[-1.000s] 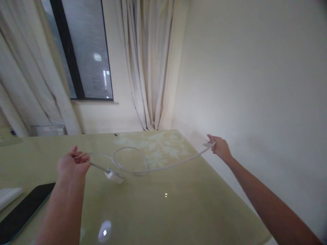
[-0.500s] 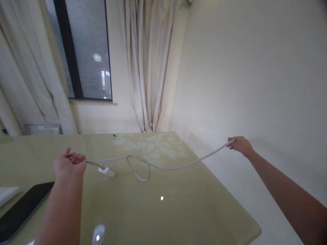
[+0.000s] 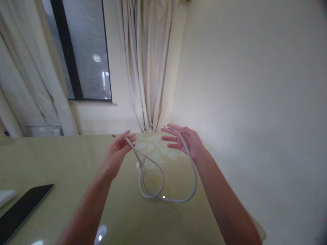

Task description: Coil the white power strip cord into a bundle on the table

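A white cable (image 3: 196, 180) hangs in loose loops between my two hands, above the table. My left hand (image 3: 118, 153) pinches it near the middle of the view, with the other fingers partly spread. From there the cable slopes down to a small white block-shaped end (image 3: 138, 167), mostly hidden behind the strands. My right hand (image 3: 187, 141) grips the other end between thumb and forefinger, its remaining fingers stretched toward the left hand. The tip of the cable shows just past those fingers.
The glossy pale green table (image 3: 81, 190) spreads below both hands. A dark flat tablet-like object (image 3: 25, 211) and a white object (image 3: 6, 196) lie at the left. A small dark item (image 3: 113, 136) rests by the far edge. Behind are curtains (image 3: 145, 68), a window and a wall.
My hands have come inward from far apart, and the right one has moved left a long way. The stretched cable has slackened into wider, lower-hanging loops.
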The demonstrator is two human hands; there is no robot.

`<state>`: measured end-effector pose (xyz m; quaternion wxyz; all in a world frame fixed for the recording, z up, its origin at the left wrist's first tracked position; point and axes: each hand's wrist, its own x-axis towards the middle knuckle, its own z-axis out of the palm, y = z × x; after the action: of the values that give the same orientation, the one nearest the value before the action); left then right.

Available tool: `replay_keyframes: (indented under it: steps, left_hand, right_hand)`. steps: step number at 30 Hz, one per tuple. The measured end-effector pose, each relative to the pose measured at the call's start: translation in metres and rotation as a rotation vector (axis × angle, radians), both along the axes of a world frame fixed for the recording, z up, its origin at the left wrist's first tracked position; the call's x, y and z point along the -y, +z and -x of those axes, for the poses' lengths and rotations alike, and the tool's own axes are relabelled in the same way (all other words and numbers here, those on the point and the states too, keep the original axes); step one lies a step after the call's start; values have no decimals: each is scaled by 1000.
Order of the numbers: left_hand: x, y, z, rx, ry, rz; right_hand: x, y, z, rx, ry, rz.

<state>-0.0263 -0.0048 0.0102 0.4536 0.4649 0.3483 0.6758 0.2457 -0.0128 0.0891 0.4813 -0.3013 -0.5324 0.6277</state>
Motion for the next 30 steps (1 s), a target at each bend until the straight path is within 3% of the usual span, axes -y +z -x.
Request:
replay_keyframes:
  steps: [4,8,12,17,19,21,26,30]
  left_hand:
    - [-1,0,1,-278,55,-126]
    - [4,2,1,-526,84,-233]
    - [13,1,-6,-784,111,-330]
    - [11,-6,-8,-867,84,-292]
    - [10,-6,-6,-858,79,-274]
    - [12,-3,-6,-853,50,-289]
    - [29,4,-17,-866,-79,-319]
    - [34,3,-25,-900,-76,-297]
  right_hand:
    - [10,-32,42,405,72,-161]
    - [12,-50,58,685,-53,-498]
    - [9,-48,60,722,-69,-691]
    - [9,-41,53,721,-398,-753]
    - [10,-38,49,697,-466,-757]
    - [9,-37,47,674,-423,-769]
    - [4,-45,60,609,-126,-769]
    - [1,-52,71,598,-95,-716]
